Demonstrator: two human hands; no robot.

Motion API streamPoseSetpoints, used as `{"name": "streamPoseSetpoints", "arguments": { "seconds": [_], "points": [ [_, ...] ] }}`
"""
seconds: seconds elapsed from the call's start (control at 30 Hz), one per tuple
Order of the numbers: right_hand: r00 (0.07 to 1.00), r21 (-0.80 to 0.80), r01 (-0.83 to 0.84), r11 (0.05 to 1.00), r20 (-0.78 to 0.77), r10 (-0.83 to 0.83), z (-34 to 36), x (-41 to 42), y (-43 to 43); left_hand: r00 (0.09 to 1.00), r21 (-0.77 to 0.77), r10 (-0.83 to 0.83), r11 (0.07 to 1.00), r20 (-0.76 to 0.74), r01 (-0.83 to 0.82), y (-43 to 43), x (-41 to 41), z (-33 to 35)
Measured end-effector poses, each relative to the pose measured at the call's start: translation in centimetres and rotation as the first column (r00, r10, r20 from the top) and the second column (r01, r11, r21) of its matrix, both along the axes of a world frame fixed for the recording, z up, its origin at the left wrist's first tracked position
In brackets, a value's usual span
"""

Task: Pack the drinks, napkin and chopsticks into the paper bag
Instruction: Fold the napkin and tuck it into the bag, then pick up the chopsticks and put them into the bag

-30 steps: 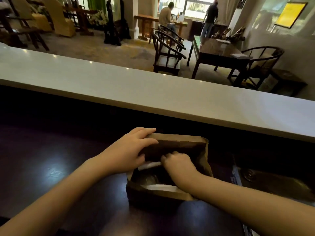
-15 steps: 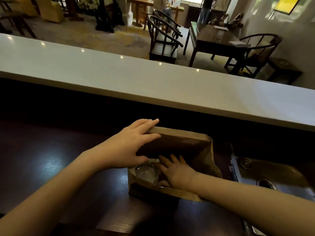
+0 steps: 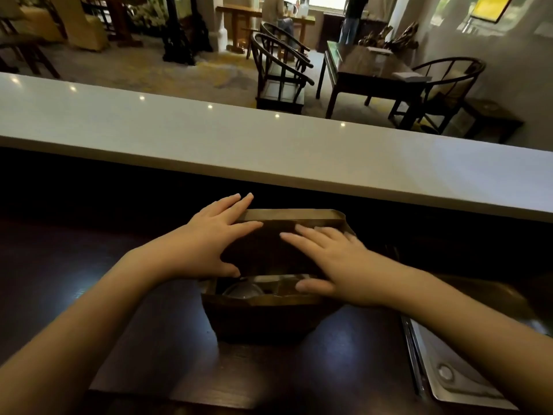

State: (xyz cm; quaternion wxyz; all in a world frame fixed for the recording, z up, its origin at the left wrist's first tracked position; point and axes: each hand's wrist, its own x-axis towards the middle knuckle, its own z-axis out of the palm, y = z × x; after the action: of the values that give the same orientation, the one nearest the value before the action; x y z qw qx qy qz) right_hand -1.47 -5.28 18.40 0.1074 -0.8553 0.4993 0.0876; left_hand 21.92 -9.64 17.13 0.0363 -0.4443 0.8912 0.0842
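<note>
A brown paper bag (image 3: pixel 263 320) stands on the dark wooden counter in front of me. Its far top flap is bent over toward me. My left hand (image 3: pixel 209 244) lies flat on the flap's left part, fingers spread. On the right part of the flap my right hand (image 3: pixel 332 259) rests flat, its thumb at the bag's mouth. Through the narrow opening I see the clear domed lid of a drink cup (image 3: pixel 242 290) inside the bag. Napkin and chopsticks are not visible.
A raised pale countertop (image 3: pixel 269 145) runs across just behind the bag. A metal sink (image 3: pixel 454 363) lies at the right. Beyond the counter are dark chairs, a table and two people far off.
My right hand has come out of the bag and now lies on the folded-over flap. My left hand stays on the flap, which is pressed lower over the opening.
</note>
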Motion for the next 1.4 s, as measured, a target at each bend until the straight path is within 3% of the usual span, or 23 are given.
{"name": "streamPoseSetpoints", "arguments": {
  "seconds": [0.1,0.23,0.3,0.37,0.47,0.63,0.73,0.93,1.03,1.13,1.2,1.3,1.4],
  "points": [
    [0.980,-0.085,-0.006,0.996,0.197,0.023,1.7,-3.7,1.8,0.996,-0.008,0.010,1.000,-0.094,-0.011,1.1,-1.6,1.6],
    [0.885,-0.125,0.176,0.976,0.455,-0.101,0.6,-9.4,4.3,0.884,-0.131,-0.062,0.991,-0.464,0.001,4.9,-6.1,3.5],
    [0.848,-0.086,0.319,0.944,0.472,-0.243,-1.9,-12.6,4.8,0.787,-0.174,-0.141,0.984,-0.601,0.043,6.8,-9.7,3.5],
    [0.794,0.018,0.475,0.880,0.423,-0.437,-5.1,-16.0,4.9,0.738,-0.190,-0.220,0.974,-0.638,0.126,8.4,-13.7,2.5],
    [0.684,0.164,0.645,0.747,0.313,-0.659,-9.9,-20.2,5.2,0.746,-0.152,-0.281,0.959,-0.604,0.238,9.1,-19.7,-0.7],
    [0.578,0.203,0.777,0.596,0.144,-0.803,-16.4,-21.7,6.2,0.915,0.298,0.010,0.947,-0.402,0.121,7.2,-27.4,-9.7],
    [0.552,0.216,0.800,0.560,0.104,-0.828,-19.1,-20.4,6.5,0.948,0.505,0.167,0.863,-0.270,-0.008,6.3,-29.6,-14.0],
    [0.553,0.110,0.826,0.553,0.034,-0.833,-21.6,-17.6,6.2,0.910,0.657,0.382,0.729,-0.162,-0.189,5.7,-31.8,-18.3],
    [0.550,0.121,0.825,0.552,0.049,-0.834,-22.2,-17.2,6.2,0.819,0.715,0.543,0.645,-0.183,-0.268,5.6,-32.1,-19.3],
    [0.543,0.234,0.791,0.565,0.157,-0.825,-22.4,-17.0,6.7,0.639,0.865,0.740,0.446,-0.212,-0.230,5.9,-32.0,-19.3],
    [0.498,0.324,0.751,0.576,0.296,-0.816,-22.0,-17.0,6.9,0.508,0.911,0.825,0.377,-0.248,-0.166,5.9,-31.6,-18.9],
    [0.344,0.400,0.705,0.585,0.529,-0.776,-20.3,-17.6,6.7,0.314,0.916,0.880,0.395,-0.358,-0.065,5.7,-31.1,-17.2],
    [0.191,0.411,0.666,0.622,0.712,-0.676,-17.3,-18.2,6.0,0.252,0.874,0.846,0.485,-0.469,-0.003,5.3,-30.4,-14.6]
  ]
}}
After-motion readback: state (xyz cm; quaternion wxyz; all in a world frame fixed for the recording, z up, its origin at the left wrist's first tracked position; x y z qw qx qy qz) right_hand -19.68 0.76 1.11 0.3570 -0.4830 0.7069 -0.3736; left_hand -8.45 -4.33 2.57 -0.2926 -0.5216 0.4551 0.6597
